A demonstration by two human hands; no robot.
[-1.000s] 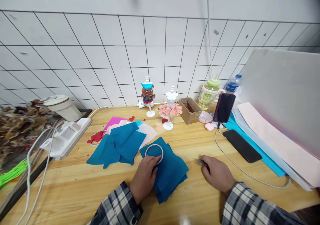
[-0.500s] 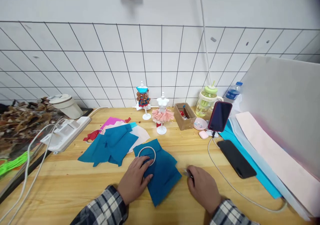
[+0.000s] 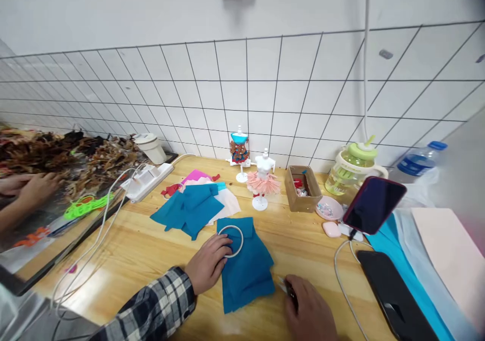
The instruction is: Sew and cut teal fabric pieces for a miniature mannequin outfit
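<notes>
A white ring (image 3: 241, 237) lies on a blue-green cloth piece (image 3: 248, 278) at the middle of the table. My left hand (image 3: 208, 262) has its fingers curled over the ring's left side, with the thumb down by the cloth's left edge. To the right of the cloth, my right hand (image 3: 308, 308) is closed round a small black tool (image 3: 291, 289) with a pale metal tip pointing at the cloth. Most of that tool is hidden in the palm. More blue-green cloth (image 3: 189, 209) lies further back on the left, over pink pieces.
Two small dress forms (image 3: 264, 164) stand at the back. Beside them are a cardboard box (image 3: 303, 202), a pink dish (image 3: 329, 208), a green-lidded jar (image 3: 350, 166) and a propped phone (image 3: 373, 204). Cables and a power strip (image 3: 149, 182) lie left, near another person's hands (image 3: 30, 192).
The view has swung left, bringing another person's hands into sight. The cloth under the ring has turned slightly. Both my hands keep their holds.
</notes>
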